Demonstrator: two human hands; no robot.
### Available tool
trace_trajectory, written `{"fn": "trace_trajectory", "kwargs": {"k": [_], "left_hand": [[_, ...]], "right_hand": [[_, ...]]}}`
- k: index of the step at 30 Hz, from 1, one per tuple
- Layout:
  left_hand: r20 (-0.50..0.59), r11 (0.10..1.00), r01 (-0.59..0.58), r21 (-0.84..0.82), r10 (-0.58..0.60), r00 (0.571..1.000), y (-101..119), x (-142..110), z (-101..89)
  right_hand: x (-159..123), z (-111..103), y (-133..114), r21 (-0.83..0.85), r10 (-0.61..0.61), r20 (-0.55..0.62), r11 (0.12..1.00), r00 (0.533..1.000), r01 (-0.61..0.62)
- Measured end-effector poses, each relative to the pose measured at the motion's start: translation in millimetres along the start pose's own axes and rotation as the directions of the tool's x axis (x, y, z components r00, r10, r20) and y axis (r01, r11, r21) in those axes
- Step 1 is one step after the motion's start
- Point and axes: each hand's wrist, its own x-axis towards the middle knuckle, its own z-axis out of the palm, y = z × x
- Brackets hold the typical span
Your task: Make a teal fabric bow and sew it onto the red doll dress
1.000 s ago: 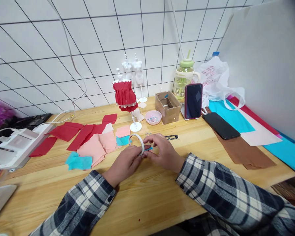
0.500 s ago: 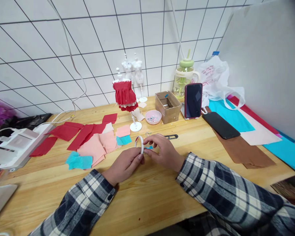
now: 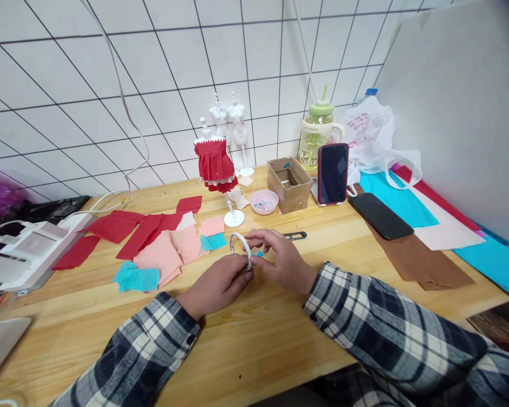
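My left hand (image 3: 220, 282) pinches the lower edge of a thin white tape roll (image 3: 242, 238), which stands on edge above the table. Around its right side curl the fingers of my right hand (image 3: 282, 257), with thumb and fingertips touching the band. A small scrap of blue crepe paper (image 3: 260, 254) shows between the thumb and forefinger, lying on the table behind. Just beyond my right hand is a black flat tool (image 3: 296, 236), partly covered by the fingers. A small white dress form (image 3: 234, 218) wearing a ruffled red crepe-paper dress (image 3: 215, 164) stands ahead.
Red crepe pieces (image 3: 142, 234), peach pieces (image 3: 161, 251) and a blue piece (image 3: 136, 278) lie left. Behind are a pink bead dish (image 3: 264, 202), a cardboard box (image 3: 294, 195), a propped phone (image 3: 333, 172) and a bottle (image 3: 318, 133). Another phone (image 3: 382, 216) rests right. A power strip (image 3: 46, 254) sits left.
The tape roll has turned in my hands, so its round opening shows wider and it leans more to the left. Both hands stay nearly in place.
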Motion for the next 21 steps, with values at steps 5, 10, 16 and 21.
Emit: {"fn": "trace_trajectory", "kwargs": {"k": [5,10,16,21], "left_hand": [[-0.036,0.999,0.051,-0.008,-0.052,0.998,0.5,-1.8,-1.6],[-0.081,0.990,0.130,0.062,-0.125,0.989,-0.3,-2.3,0.1],[-0.106,0.983,0.177,0.041,-0.172,0.979,-3.9,-2.7,0.9],[-0.123,0.980,0.200,0.017,-0.196,0.973,-1.8,-1.9,0.6]], "right_hand": [[0.6,0.6,-1.7,-0.024,-0.053,-0.012,0.998,0.999,0.053],[1.0,-0.1,-2.1,-0.094,-0.080,0.003,0.992,0.997,0.080],[1.3,1.3,1.6,-0.071,-0.052,0.072,0.996,0.996,0.057],[1.2,0.4,2.2,-0.066,-0.025,0.105,0.997,0.994,0.032]]}}
